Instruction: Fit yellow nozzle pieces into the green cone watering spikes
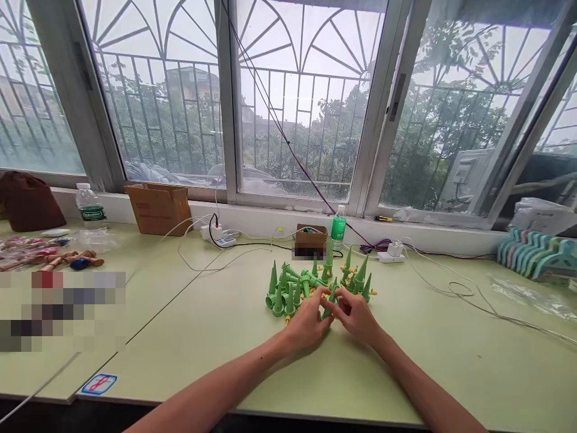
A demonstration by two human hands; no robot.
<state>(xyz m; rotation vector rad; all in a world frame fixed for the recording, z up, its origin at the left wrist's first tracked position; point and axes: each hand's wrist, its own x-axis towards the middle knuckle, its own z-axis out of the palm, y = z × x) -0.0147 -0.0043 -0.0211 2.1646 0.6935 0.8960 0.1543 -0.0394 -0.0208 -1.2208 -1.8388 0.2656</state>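
Green plastic cone-shaped spikes (278, 300), several with small yellow valve-like pieces (374, 293), are gathered in a cluster on the table. Some stand point up, others lie on their sides. At the near edge of this cluster, one green spike (329, 302) is gripped between the fingers of both hands. My left hand (309, 322) closes on it from the left. From the right, my right hand (356, 313) pinches the same spike with curled fingers. The fingers partly cover the spike, and I cannot make out any small part between them.
Behind the cluster stand a small brown box (311, 240) and a green-labelled bottle (338, 227). A larger cardboard box (160, 207) and power strip (216, 231) are farther left. Cables (464, 290) and pastel hangers (536, 252) lie right. The pale green table (216, 325) has a seam.
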